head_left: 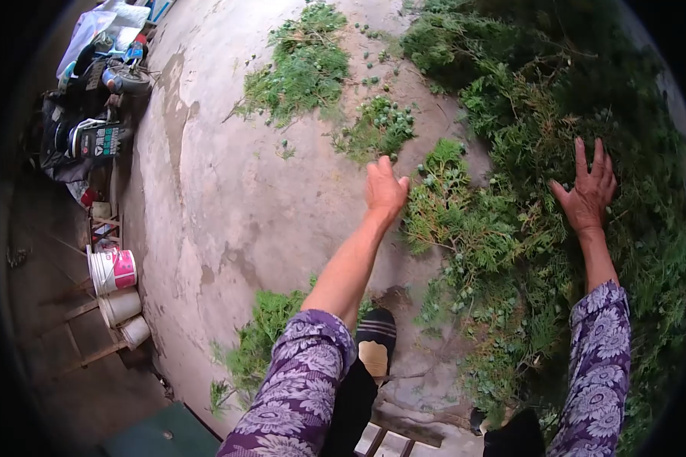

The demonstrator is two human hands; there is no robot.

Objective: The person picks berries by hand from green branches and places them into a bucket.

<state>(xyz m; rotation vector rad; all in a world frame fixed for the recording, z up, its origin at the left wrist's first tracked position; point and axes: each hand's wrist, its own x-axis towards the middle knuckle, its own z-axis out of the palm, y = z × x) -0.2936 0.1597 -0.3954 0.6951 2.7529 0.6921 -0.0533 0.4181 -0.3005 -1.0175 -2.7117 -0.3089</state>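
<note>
My left hand (386, 188) reaches forward over the concrete floor with its fingers curled down. It is at the near edge of a small heap of green sprigs with round bluish cones (379, 128); whatever its fingers hold, if anything, is hidden. My right hand (588, 190) has its fingers spread over the large pile of leafy evergreen branches (503, 236) on the right, and nothing shows in its grasp. Between the hands lies a cone-bearing branch (443, 186), its fronds partly yellowed.
Another heap of cut greenery (301, 65) lies farther ahead, and more sprigs (270, 331) lie near my left forearm. Loose cones (370, 80) dot the concrete floor (206, 183). At left are buckets (113, 270) and a scooter (95, 141). Slats (389, 442) show below me.
</note>
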